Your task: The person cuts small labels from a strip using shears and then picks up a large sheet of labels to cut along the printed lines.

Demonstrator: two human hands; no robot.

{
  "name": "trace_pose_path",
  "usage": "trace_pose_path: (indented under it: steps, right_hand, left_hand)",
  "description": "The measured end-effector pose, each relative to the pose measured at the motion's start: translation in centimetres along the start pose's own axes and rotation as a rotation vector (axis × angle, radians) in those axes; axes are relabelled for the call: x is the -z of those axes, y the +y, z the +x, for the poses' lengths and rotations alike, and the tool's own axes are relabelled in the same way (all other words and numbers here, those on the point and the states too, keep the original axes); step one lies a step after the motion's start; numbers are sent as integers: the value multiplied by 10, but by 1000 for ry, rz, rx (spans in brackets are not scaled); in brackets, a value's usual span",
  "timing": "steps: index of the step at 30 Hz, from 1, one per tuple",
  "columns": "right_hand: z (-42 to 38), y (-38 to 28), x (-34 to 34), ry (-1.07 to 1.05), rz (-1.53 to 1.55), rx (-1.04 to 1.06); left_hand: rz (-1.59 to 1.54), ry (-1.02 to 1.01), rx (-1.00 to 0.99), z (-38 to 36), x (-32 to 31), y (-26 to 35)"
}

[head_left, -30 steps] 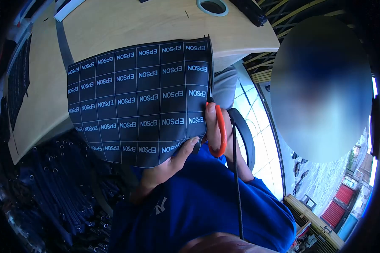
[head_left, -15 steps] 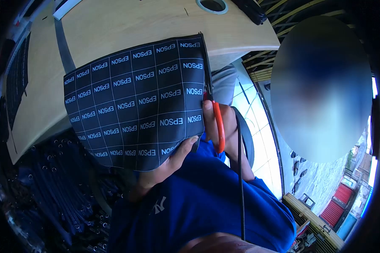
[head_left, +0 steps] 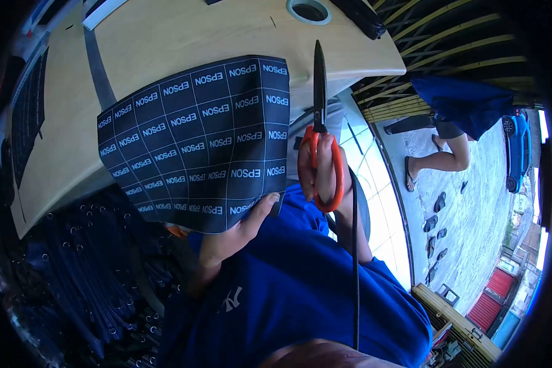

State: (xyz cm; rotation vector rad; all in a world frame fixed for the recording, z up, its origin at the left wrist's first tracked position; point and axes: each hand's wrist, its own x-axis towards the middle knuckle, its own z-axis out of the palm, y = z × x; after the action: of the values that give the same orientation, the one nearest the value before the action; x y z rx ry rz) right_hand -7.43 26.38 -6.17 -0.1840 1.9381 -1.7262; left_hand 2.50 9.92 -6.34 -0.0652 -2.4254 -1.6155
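A black sheet printed with rows of white EPSON labels (head_left: 193, 144) spans the left-centre, its upper part over the wooden table. My left hand (head_left: 236, 239) pinches its lower right edge, thumb on the printed face and the other fingers hidden behind. Right of the sheet, my right hand (head_left: 320, 168) is wrapped round the red handles of scissors (head_left: 320, 86). The blades are closed, point up and stand apart from the sheet's right edge.
The wooden table (head_left: 184, 37) has a round grommet hole (head_left: 308, 10) and a dark case (head_left: 365, 18). Dark straps with rings (head_left: 92, 270) hang lower left. A black cord (head_left: 356, 276) runs down my front. Another person (head_left: 454, 129) is outside, right, near sandals (head_left: 432, 224).
The scissors have moved off the sheet's right edge, to the right and upward, and their blades now show. The sheet's top right corner has shifted slightly left. The person outside is now visible.
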Motion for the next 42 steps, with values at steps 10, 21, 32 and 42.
trace_pose_path:
  steps: [10, 21, 32, 42]
  right_hand:
    - [13, 20, -32, 178, 131, 353]
    - [3, 9, -41, 189, 293, 84]
    - [-6, 26, -28, 152, 22, 321]
    - [-13, 26, -49, 76, 250, 303]
  left_hand:
    - [-43, -7, -103, -5, 21, -32]
    - [-1244, -40, 153, -27, 30, -93]
    - [-1369, 579, 499, -12, 35, -69]
    - [-624, 800, 59, -10, 88, -2]
